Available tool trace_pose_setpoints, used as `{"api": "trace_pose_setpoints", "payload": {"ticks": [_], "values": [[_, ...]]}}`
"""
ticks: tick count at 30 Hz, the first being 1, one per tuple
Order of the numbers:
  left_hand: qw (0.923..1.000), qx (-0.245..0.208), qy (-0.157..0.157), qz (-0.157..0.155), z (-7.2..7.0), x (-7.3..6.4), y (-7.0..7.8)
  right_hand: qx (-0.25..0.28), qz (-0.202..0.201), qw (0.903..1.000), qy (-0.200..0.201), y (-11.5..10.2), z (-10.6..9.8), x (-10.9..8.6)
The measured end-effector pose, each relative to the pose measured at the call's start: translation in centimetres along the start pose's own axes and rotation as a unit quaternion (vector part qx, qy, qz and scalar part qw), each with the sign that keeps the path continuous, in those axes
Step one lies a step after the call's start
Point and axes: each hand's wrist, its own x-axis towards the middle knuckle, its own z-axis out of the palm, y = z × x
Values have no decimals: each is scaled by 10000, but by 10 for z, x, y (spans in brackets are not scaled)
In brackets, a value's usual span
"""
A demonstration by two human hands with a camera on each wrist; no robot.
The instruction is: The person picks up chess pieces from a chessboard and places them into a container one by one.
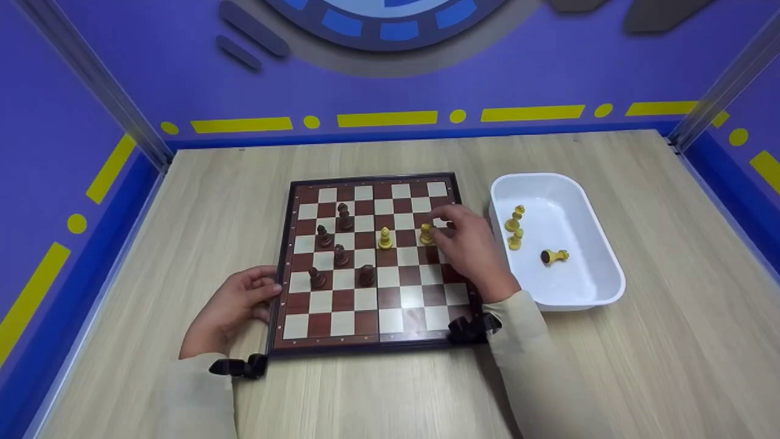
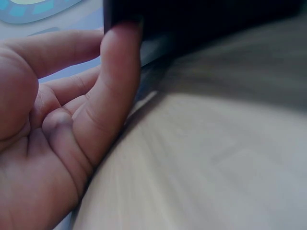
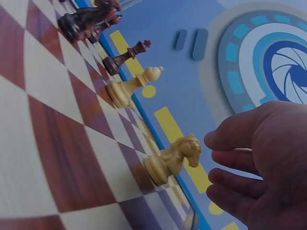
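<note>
From where I stand, a person in pale sleeves (image 1: 542,353) has the right hand (image 1: 472,253) over the right side of a chessboard (image 1: 411,297), thumb and fingers parted around nothing. Just beside the fingertips, a pale knight (image 3: 172,160) stands upright on the board's right half; the right wrist view shows a small gap between it and the fingers. The left hand (image 1: 234,300) is at the board's left edge, fingers bent and touching the dark frame; whether it grips that edge or merely rests against it, I cannot tell. A pale bishop (image 1: 385,239) stands to the left of the knight, near the board's middle fold, and five dark pieces (image 1: 341,256) stand upright on the left half, one of them a king with a cross on top (image 3: 122,60). Just right of the board sits a white tray (image 1: 579,283) with three more pale pieces: two near its left wall (image 1: 515,239) seem to be standing, while another (image 1: 554,256) lies on its side with its dark underside facing left. Everything rests on a wood-grain table (image 1: 341,396), before a purple-blue wall (image 1: 390,91) marked with yellow bars and dots.
</note>
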Motion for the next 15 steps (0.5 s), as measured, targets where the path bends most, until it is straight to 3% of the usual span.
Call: {"api": "trace_pose_setpoints", "payload": {"ticks": [15], "values": [[10000, -45, -23, 20, 2, -2, 3, 290, -253, 9993, -28, 1, 16, -2]]}}
